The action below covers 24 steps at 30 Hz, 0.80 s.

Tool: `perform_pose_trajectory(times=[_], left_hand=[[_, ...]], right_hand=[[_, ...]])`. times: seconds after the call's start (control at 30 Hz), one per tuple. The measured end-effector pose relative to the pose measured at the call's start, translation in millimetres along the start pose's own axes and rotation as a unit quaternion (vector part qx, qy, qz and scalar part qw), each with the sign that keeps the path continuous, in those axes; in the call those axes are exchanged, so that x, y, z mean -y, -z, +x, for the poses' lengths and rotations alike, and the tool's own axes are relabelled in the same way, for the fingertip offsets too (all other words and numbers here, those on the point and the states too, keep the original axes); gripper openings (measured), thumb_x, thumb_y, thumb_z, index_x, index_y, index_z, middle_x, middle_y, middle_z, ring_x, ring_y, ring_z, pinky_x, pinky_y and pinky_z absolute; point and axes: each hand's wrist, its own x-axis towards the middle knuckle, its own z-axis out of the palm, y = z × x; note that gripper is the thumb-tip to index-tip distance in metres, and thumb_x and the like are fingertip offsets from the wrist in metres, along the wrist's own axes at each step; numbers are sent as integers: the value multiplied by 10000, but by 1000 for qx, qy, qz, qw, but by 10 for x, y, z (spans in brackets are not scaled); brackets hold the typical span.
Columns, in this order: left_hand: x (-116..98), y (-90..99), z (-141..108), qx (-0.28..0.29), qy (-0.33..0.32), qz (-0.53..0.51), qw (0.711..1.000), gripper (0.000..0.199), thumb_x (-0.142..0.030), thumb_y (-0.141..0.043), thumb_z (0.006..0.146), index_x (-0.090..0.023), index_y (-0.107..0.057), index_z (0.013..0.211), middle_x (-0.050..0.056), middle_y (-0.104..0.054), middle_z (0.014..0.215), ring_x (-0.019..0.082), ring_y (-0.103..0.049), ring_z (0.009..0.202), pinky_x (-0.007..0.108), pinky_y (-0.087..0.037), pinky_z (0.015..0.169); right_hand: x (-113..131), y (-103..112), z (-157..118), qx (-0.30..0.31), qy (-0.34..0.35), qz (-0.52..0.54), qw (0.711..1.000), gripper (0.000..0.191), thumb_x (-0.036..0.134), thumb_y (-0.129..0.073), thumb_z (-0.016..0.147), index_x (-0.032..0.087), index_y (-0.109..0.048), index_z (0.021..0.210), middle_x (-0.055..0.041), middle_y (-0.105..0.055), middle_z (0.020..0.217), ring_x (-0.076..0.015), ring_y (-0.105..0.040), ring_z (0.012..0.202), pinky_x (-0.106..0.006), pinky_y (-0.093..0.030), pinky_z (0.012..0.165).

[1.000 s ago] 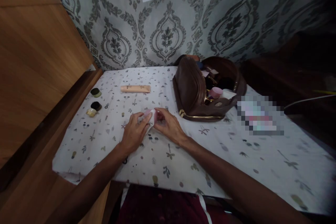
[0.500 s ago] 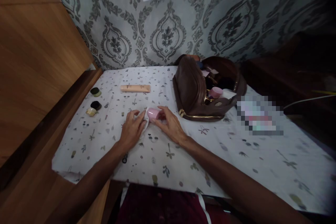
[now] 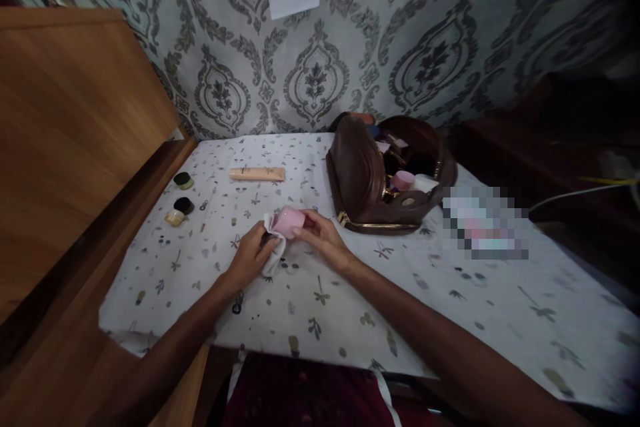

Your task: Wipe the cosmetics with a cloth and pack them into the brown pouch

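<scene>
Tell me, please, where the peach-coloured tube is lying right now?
The peach tube lies flat on the patterned cloth, left of the brown bag, beyond both hands.

Both forearms are reaching in from the near edge, converging toward the middle of the scene. Left hand [image 3: 251, 255] is lying palm-down, fingers curled, thumb side turned right. Right hand [image 3: 320, 240] is sitting just right of it, knuckles up, fingers bending leftward into a pinch; fingertips of the two hands are nearly meeting, possibly touching, the view being too dim to settle it. Both wrists are staying low and fairly straight.
</scene>
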Motion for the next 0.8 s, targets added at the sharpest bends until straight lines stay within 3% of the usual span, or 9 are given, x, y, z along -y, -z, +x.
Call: perform_pose_trajectory(times=[0.13, 0.23, 0.33, 0.43, 0.5, 0.6, 0.67, 0.8], left_hand=[[-10, 35, -21, 54, 0, -108, 993, 319, -337, -530, 919, -139, -655, 1135, 83, -716, 1060, 214, -646, 947, 334, -507, 880], [-42, 103, -25, 46, 4, -149, 988, 358, -348, -521, 920, -148, -687, 1165, 100, -724, 1149, 238, -652, 1060, 367, -485, 984], [-102, 200, 10, 11, 21, -152, 988, 345, -344, -550, 877, -163, -741, 1100, 104, -743, 1100, 251, -667, 1050, 374, -502, 964], [-185, 263, 63, 3, 34, -143, 989, 316, -345, -591, 820, -192, -772, 1028, 75, -746, 971, 243, -671, 961, 334, -530, 848], [-239, 259, 90, -14, 60, -149, 987, 306, -360, -613, 803, -194, -773, 1005, 66, -738, 969, 238, -663, 957, 315, -523, 834], [-286, 201, 111, -41, 123, -186, 974, 376, -436, -636, 804, -165, -748, 1039, 68, -735, 973, 224, -661, 897, 291, -515, 796], [-284, 151, 123, -34, 151, -192, 969, 446, -498, -657, 793, -153, -734, 1066, 50, -722, 876, 198, -640, 788, 263, -501, 712], [-208, 65, 156, 34, 169, -163, 971, 519, -573, -689, 758, -157, -728, 1066, 7, -670, 721, 147, -548, 602, 224, -427, 566]], right_hand=[[30, -4, -6, 79, -80, 138, 984, 438, 589, -719, 720, 168, -673, 834, -18, -641, 711, -132, -574, 617, -262, -482, 594], [59, 8, -9, 111, -105, 161, 975, 453, 600, -729, 677, 160, -662, 762, 9, -582, 628, -111, -509, 554, -233, -416, 519], [185, 50, -12, 162, -99, 73, 979, 444, 591, -715, 686, 156, -659, 757, 26, -547, 606, -107, -483, 552, -228, -387, 520], [429, 91, -52, 185, -24, -98, 978, 368, 529, -671, 761, 167, -680, 823, 34, -535, 633, -116, -482, 596, -232, -377, 556], [628, 109, -108, 152, 49, -235, 959, 306, 465, -679, 767, 180, -698, 877, 30, -553, 667, -128, -495, 622, -246, -389, 585], [936, 181, -211, 62, 156, -404, 899, 343, 344, -758, 672, 190, -708, 974, -23, -651, 852, -177, -574, 743, -288, -453, 689], [1139, 308, -268, 15, 205, -436, 876, 439, 345, -771, 662, 195, -695, 1068, -54, -675, 954, -204, -609, 805, -317, -486, 730], [1542, 786, -303, -101, 263, -409, 868, 471, 338, -721, 727, 205, -658, 1174, -57, -691, 1045, -191, -631, 852, -319, -508, 766]])
